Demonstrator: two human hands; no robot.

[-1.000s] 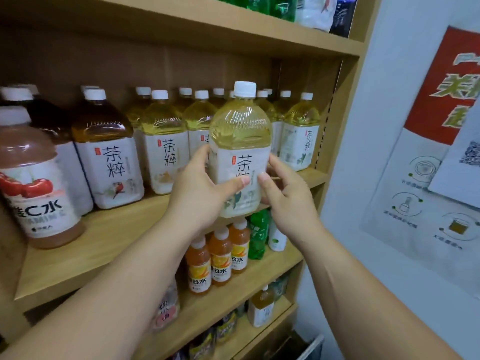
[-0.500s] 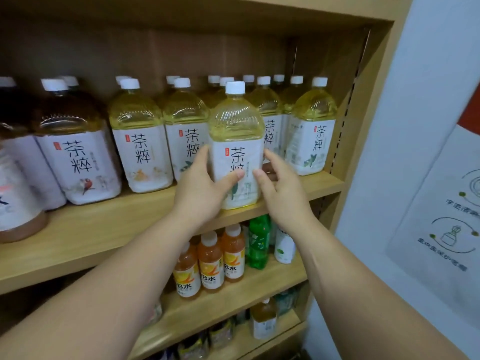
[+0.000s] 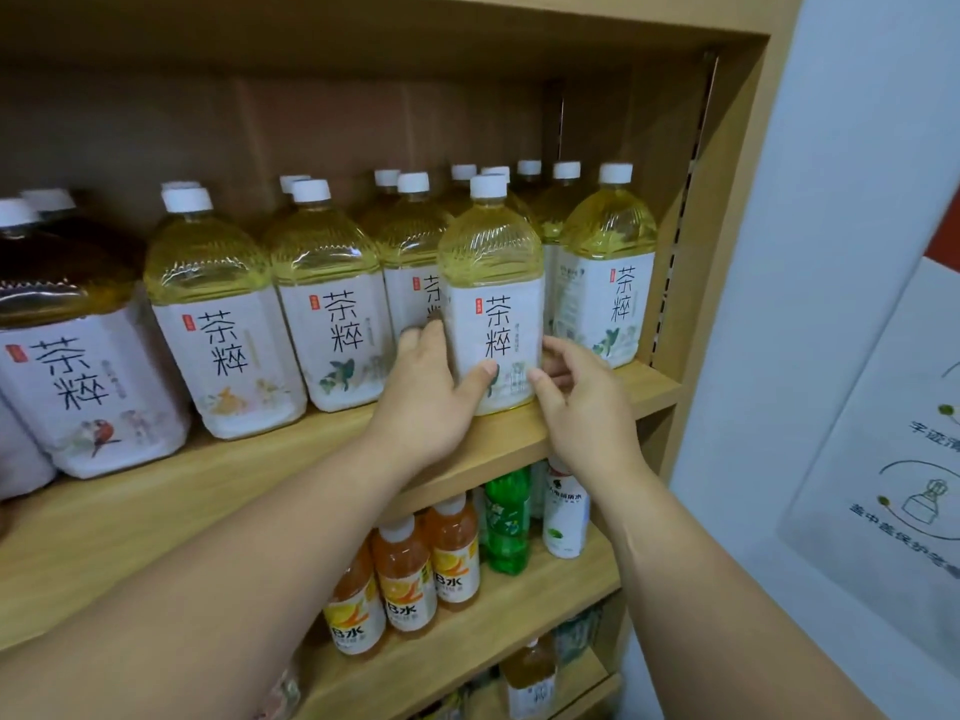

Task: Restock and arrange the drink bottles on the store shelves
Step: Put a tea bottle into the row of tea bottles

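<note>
Both my left hand and right hand curl round the upright bottle, which stands between them near the front edge of the shelf.

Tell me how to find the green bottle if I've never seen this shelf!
Start at the wooden shelf unit, then drop to the shelf below the big tea bottles. There, right of the orange drink bottles and left of a white bottle, stands the green bottle. It is the only green one in that row.
</note>
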